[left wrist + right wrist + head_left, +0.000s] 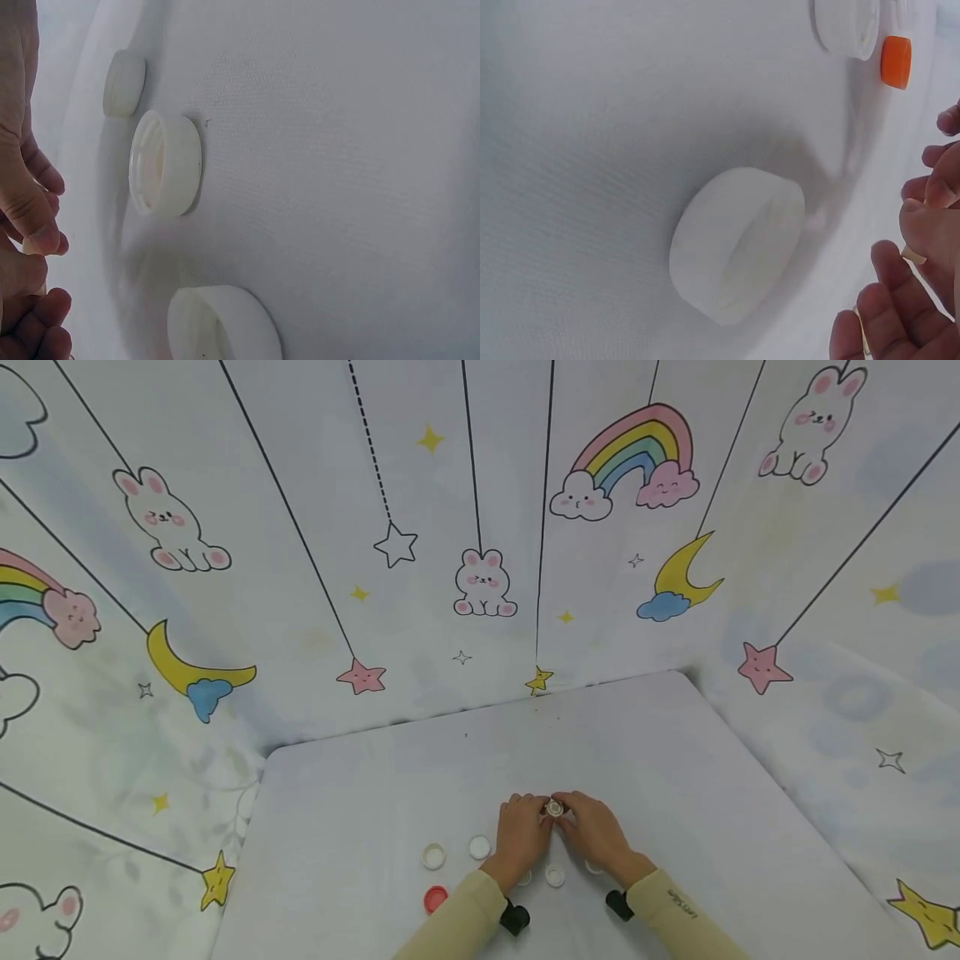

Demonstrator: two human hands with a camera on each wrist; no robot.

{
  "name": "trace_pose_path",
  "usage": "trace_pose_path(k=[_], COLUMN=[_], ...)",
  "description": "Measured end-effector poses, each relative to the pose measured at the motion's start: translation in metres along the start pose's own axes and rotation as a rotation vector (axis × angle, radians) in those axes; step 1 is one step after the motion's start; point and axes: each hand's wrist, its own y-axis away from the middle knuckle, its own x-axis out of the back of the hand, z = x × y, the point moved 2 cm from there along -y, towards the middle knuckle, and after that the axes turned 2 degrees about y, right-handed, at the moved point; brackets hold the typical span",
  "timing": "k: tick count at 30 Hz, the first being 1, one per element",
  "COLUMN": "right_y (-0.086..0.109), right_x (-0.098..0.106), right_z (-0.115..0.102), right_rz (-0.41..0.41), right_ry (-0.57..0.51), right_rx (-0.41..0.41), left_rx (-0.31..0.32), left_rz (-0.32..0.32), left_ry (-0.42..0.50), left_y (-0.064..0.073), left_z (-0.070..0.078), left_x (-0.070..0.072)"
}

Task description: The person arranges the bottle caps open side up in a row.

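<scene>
In the head view, both hands meet over the table and hold a small cream bottle cap between their fingertips. My left hand pinches it from the left, and my right hand pinches it from the right. Fingers cover most of the cap in both wrist views; only a pale edge shows in the right one. Just below the hands lies a white cap. Near the left hand, the left wrist view shows a threaded white cap. Beneath the right hand lies another white cap.
To the left lie a white cap, a cream-rimmed cap and a red cap. Forearms partly cover other caps. Patterned cloth walls stand behind and beside the white table.
</scene>
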Motion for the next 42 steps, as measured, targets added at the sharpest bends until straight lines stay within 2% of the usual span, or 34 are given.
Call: trace_pose_path(k=[7, 11, 17, 21, 25, 32, 37, 42], right_y=[0.002, 0.004, 0.007, 0.008, 0.007, 0.002, 0.003, 0.004], right_x=[0.002, 0.002, 0.004, 0.005, 0.006, 0.009, 0.007, 0.007], right_z=[0.002, 0.005, 0.005, 0.005, 0.004, -0.001, -0.001, 0.001], right_rz=[-0.010, 0.007, 0.071, 0.123, 0.156, 0.174, 0.162, 0.121], right_ry=[0.013, -0.011, -0.043, -0.050, -0.044, -0.055, -0.077, -0.105], right_rx=[0.009, 0.028, 0.054, 0.104, 0.144, 0.186, 0.175, 0.134], left_rx=[-0.034, -0.018, 0.071, 0.118, 0.191, 0.333, 0.334, 0.260], left_rz=[0.017, 0.020, 0.022, 0.025, 0.003, -0.065, -0.089, -0.082], left_ry=[0.004, 0.063, 0.295, 0.417, 0.531, 0.658, 0.681, 0.623], left_y=[0.001, 0.003, 0.003, 0.001, -0.003, -0.007, -0.006, -0.003], left_z=[0.004, 0.004, 0.001, 0.000, -0.001, -0.006, -0.006, -0.004], left_x=[0.003, 0.005, 0.008, 0.009, 0.008, 0.011, 0.013, 0.012])
